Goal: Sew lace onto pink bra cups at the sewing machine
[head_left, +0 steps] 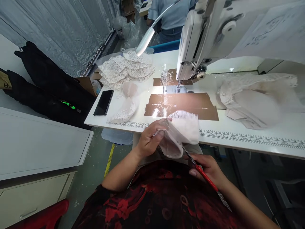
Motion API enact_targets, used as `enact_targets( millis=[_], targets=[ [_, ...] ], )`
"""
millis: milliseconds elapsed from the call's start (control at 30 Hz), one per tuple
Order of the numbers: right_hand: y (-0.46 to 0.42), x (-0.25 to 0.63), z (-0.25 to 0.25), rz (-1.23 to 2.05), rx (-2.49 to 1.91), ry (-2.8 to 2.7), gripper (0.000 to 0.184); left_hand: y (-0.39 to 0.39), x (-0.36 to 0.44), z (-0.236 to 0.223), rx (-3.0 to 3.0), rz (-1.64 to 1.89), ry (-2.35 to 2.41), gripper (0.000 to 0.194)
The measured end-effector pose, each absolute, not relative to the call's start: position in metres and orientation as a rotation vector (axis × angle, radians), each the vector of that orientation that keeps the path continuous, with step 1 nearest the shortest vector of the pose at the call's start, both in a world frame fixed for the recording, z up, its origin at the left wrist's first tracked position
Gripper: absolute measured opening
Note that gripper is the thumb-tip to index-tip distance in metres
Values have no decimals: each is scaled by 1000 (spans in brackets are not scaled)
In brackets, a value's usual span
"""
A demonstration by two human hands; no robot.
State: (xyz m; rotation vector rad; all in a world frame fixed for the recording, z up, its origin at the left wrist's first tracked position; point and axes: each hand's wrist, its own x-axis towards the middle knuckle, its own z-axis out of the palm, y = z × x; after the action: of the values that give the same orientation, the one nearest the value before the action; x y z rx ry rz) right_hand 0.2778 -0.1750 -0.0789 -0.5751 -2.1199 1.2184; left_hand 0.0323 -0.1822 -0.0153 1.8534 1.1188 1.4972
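My left hand is closed on a pale pink lace-edged fabric piece, held just below the front edge of the white sewing table. My right hand grips red-handled scissors, whose blades point up toward the underside of the fabric. Both hands sit over my lap, which is covered in red and black patterned cloth.
A white sewing machine stands on the table with brown tape patches in front. Lace piles lie at left and right. A black phone lies near the left edge. A person in blue stands behind the table.
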Motion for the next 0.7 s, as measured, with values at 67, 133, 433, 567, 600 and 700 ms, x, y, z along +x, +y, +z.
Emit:
enact_targets(
  millis=[67,133,433,567,600,700],
  targets=[
    [-175,285,-76,1160,-556,-2113,30,-189,30,-6,1701,1564,1168,23],
    [-177,290,-72,1129,-546,-2101,30,-196,25,1,1721,1506,1166,24],
    [-178,270,-63,1470,-838,-2198,30,-215,18,-8,1675,828,1042,28],
    [-177,275,-68,1544,-988,-2131,38,-218,12,-12,1721,801,1047,27],
    [-177,278,-67,1569,-978,-2126,38,-219,10,-12,1742,803,1055,27],
    [-178,282,-58,1659,-902,-2139,37,-218,7,-13,1786,798,1054,26]
  ],
)
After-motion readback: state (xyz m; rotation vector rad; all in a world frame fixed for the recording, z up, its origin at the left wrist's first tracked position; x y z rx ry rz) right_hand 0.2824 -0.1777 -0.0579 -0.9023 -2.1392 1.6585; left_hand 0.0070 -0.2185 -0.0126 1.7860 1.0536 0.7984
